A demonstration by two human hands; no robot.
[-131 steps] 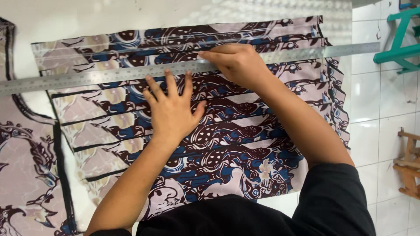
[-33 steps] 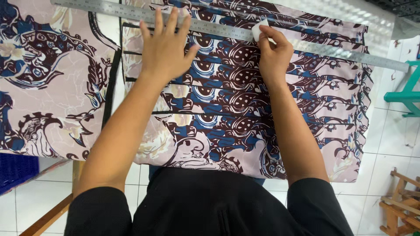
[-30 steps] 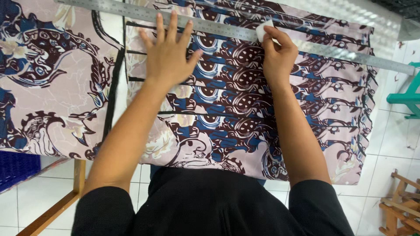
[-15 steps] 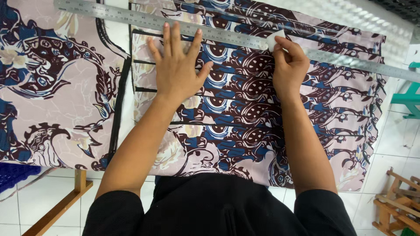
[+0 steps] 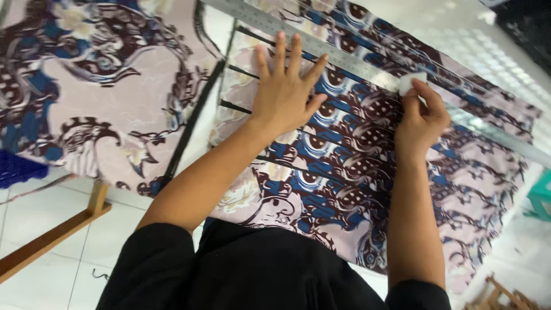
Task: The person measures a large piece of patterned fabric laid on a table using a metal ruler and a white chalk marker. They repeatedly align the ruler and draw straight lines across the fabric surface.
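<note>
A stack of patterned fabric (image 5: 356, 172) in blue, brown and pale pink lies flat on the table. A long metal ruler (image 5: 344, 57) runs slantwise across its far part. My left hand (image 5: 285, 92) lies flat on the fabric, fingers spread, fingertips touching the ruler's near edge. My right hand (image 5: 422, 117) pinches a small white piece of chalk (image 5: 408, 84) against the ruler's edge, to the right of the left hand.
A second, larger piece of the same patterned cloth (image 5: 97, 97) lies to the left, with a dark band along its edge. A wooden frame (image 5: 54, 235) stands on the white tiled floor at lower left. A teal stool (image 5: 539, 201) is at the right edge.
The view has swung and tilted, so the ruler now slopes more steeply. My right hand with the chalk has slid right along the ruler; my left hand stays flat on the fabric.
</note>
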